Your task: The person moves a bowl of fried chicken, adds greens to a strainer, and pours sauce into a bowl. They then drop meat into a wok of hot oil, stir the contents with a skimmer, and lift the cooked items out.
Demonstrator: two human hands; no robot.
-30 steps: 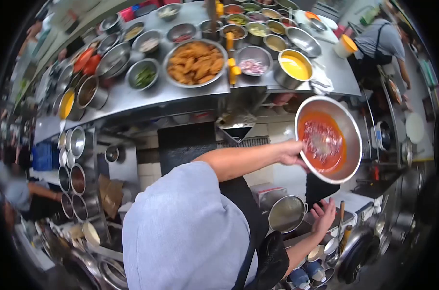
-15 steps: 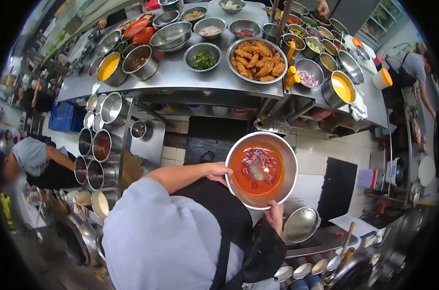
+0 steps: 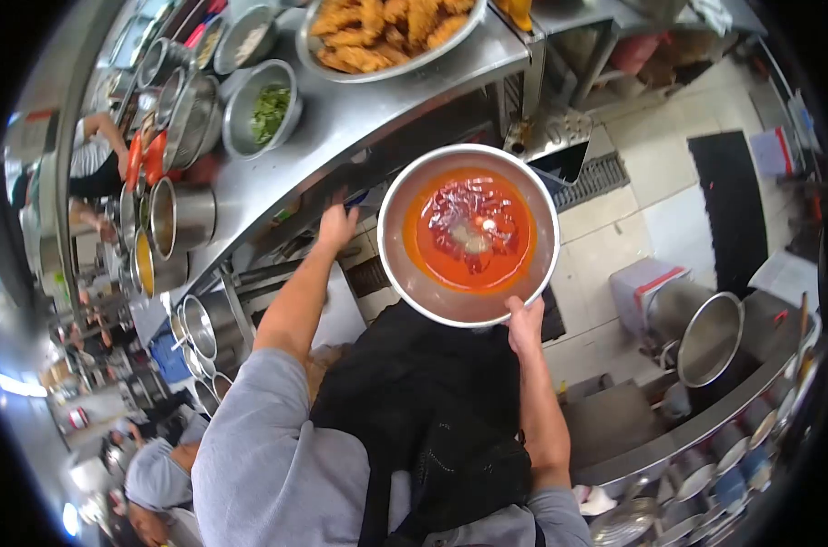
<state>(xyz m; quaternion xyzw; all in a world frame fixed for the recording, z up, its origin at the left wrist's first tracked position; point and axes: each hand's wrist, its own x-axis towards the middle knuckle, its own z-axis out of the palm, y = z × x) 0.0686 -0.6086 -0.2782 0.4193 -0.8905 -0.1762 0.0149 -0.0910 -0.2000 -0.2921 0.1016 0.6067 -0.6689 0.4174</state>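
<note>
A wide metal bowl [image 3: 397,273] with red-orange sauce [image 3: 432,264] and a pale lump in its middle is up in front of my body. My right hand [image 3: 525,321] grips its lower right rim, thumb over the edge. Off the bowl, to its left, my left hand [image 3: 339,221] is stretched toward the underside of the counter, fingers apart and slightly blurred, holding nothing that shows. Above the bowl, on the steel counter [image 3: 341,128], are a bowl of green leaves [image 3: 270,113] and a large bowl of fried pieces [image 3: 377,35].
Metal pots [image 3: 184,217] stand at the counter's left end. At the right are a large empty-looking pan [image 3: 711,339], a lidded white box [image 3: 646,287] and a black floor mat [image 3: 728,205]. A co-worker in a grey cap [image 3: 159,474] is at the lower left.
My left hand has let go of the bowl's left rim and reached up and left toward the counter. My right hand still holds the bowl. The view has turned and come closer to the counter.
</note>
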